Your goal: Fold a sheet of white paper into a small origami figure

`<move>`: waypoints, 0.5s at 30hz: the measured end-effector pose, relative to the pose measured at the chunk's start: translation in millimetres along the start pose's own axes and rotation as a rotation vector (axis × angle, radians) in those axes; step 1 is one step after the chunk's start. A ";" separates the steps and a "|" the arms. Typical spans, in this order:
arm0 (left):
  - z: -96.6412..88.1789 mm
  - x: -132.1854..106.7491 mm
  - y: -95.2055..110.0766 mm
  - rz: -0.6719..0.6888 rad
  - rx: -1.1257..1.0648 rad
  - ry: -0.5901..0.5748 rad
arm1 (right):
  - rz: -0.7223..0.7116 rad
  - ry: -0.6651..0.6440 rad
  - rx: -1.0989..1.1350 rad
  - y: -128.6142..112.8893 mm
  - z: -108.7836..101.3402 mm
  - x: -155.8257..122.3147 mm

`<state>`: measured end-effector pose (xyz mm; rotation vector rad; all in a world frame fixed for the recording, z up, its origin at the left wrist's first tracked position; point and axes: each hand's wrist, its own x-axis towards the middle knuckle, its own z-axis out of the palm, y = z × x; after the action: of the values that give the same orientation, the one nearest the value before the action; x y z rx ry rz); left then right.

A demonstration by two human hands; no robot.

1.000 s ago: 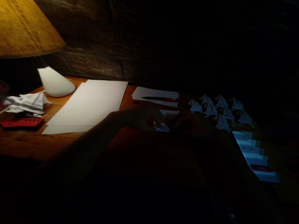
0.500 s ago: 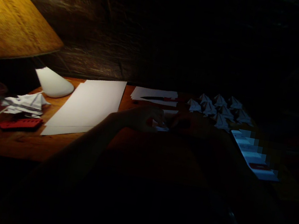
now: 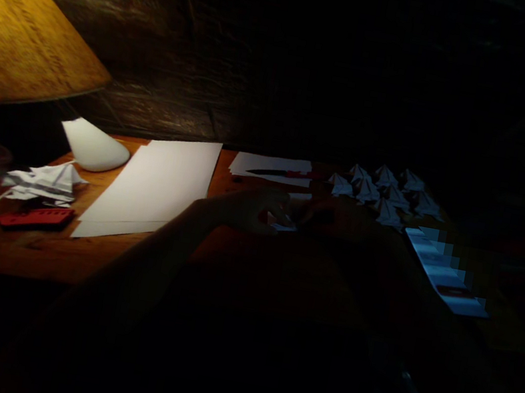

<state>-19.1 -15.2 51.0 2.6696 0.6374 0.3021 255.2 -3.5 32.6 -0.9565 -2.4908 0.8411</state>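
In the dim middle of the table, my left hand (image 3: 255, 209) has its fingers closed on a small piece of folded white paper (image 3: 283, 226). My right hand (image 3: 332, 217) is at the paper's right side, in deep shadow; its fingers are too dark to make out. A pale bit of paper (image 3: 299, 197) shows just behind the fingers. Beyond my hands, a knife (image 3: 271, 172) with a dark blade and red handle lies on small white sheets (image 3: 273, 161). To the right of it stand several folded paper figures (image 3: 366, 190).
A lamp with a yellow shade (image 3: 26, 39) and white base (image 3: 96, 147) lights the left. Large white sheets (image 3: 153, 184), crumpled paper (image 3: 49, 181) and a red object (image 3: 35, 218) lie there. A bright, partly pixelated screen (image 3: 446, 276) is at right. A dark wall (image 3: 193, 42) rises behind.
The fingers of my left hand have shifted slightly around the small paper, which has moved a little. Everything else looks the same.
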 end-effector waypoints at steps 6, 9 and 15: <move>4.6 -0.7 -3.8 -0.031 -0.050 0.006 | -0.017 -0.028 0.005 0.3 -0.8 0.9; 5.8 -0.1 -5.1 -0.041 -0.072 0.003 | -0.036 -0.031 0.040 4.2 -1.1 2.2; 7.5 0.4 -5.0 -0.062 -0.053 0.022 | -0.053 0.026 0.061 16.0 0.3 4.1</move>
<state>-18.5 -13.2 42.2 2.5943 0.7078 0.3274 260.0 8.8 22.6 -0.8713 -2.4425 0.8767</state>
